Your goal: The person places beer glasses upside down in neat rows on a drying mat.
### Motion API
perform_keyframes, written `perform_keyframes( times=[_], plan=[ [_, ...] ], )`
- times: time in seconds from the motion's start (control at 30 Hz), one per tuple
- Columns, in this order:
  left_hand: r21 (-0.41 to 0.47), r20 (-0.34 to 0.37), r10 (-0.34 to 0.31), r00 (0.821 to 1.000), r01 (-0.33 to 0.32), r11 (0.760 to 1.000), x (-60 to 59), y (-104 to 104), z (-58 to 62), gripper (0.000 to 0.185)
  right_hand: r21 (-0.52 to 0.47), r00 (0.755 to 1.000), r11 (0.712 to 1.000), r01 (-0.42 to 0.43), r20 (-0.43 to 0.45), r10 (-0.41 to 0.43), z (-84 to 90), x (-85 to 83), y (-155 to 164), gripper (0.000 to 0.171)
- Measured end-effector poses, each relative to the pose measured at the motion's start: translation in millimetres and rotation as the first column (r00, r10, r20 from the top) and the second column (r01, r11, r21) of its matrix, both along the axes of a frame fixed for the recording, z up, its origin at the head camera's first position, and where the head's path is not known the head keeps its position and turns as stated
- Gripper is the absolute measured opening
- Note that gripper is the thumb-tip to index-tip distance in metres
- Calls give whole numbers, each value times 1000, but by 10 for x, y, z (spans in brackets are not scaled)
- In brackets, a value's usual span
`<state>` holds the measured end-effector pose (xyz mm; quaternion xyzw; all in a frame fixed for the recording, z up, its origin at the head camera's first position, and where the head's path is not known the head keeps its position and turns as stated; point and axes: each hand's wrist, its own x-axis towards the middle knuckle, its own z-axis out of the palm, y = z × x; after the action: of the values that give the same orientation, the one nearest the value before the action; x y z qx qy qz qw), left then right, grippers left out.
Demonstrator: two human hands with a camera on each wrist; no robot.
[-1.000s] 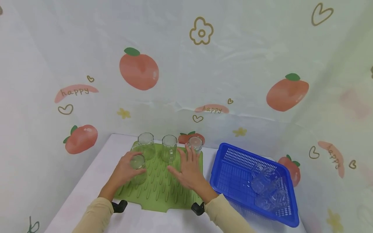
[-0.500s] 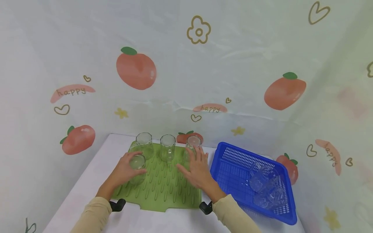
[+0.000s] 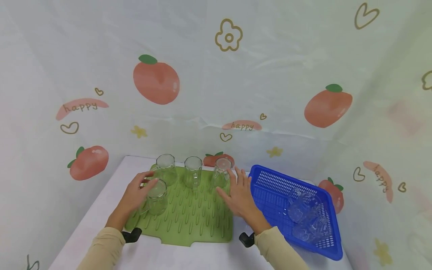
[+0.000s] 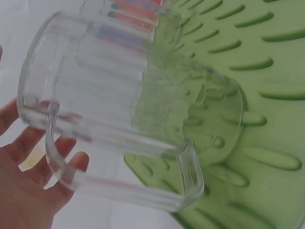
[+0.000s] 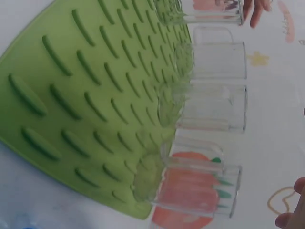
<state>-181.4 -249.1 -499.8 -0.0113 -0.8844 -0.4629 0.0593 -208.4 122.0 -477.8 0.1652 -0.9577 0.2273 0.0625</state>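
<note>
Close to the mat's left edge stands a clear glass mug [image 3: 157, 198] with a handle, on the green drying mat [image 3: 189, 228]. My left hand [image 3: 136, 191] is at the near mug's left side, fingers loosely bent and apart around its upper end. In the left wrist view that mug [image 4: 119, 95] fills the middle, its handle overlapping the fingertips [image 4: 78, 162]. Along the mat's back edge stand three more glass mugs: left [image 3: 166, 170], middle [image 3: 193, 172] and right [image 3: 222, 174]. My right hand [image 3: 241, 195], fingers spread and holding nothing, hovers beside the right one.
A blue plastic basket [image 3: 270, 236] stands on the table to the right of the mat, with clear glass mugs [image 3: 307, 215] lying in its right part. Behind the white table [image 3: 111, 191] hangs a printed white cloth [image 3: 202, 93].
My left hand has loosened from the near mug and drawn left, leaving it standing on the mat. My right hand has moved right, away from the back mugs toward the basket.
</note>
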Motion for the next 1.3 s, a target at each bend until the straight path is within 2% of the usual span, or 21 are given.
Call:
perform_keyframes(
  times=[0.1, 0.23, 0.33, 0.47, 0.57, 0.73, 1.03, 1.2, 1.3],
  plan=[
    [1, 18, 37, 999, -37, 999, -17, -72, -9, 59, 0, 1000, 1000, 18, 12, -18, 19, -18, 72, 79],
    [12, 121, 63, 991, -64, 998, -61, -169, -71, 68, 3, 999, 999, 38, 13, -38, 37, -50, 172, 80],
    [0, 199, 52, 979, -53, 999, -95, -241, -148, 74, -1, 999, 999, 48, 10, -48, 53, -70, 241, 79],
    [-48, 276, 44, 960, -32, 998, -109, -331, -266, 77, -17, 998, 998, 58, 24, -58, 71, -80, 313, 79],
    [-49, 325, 19, 946, -3, 999, -105, -377, -345, 77, -15, 997, 997, 76, 34, -76, 56, -77, 369, 79],
    [-23, 370, -23, 929, 34, 999, -98, -427, -448, 77, 10, 994, 995, 103, 34, -103, 16, -68, 470, 79],
    [-64, 465, -32, 885, 69, 996, -121, -477, -543, 82, 22, 991, 991, 134, 12, -134, 74, -63, 664, 79],
    [-124, 461, -31, 887, 99, 987, -119, -499, -610, 73, 32, 988, 988, 151, 17, -152, 97, -69, 745, 78],
    [-122, 458, -46, 888, 114, 986, -121, -510, -644, 67, 44, 984, 985, 168, 44, -170, 98, -81, 802, 81]
  ],
)
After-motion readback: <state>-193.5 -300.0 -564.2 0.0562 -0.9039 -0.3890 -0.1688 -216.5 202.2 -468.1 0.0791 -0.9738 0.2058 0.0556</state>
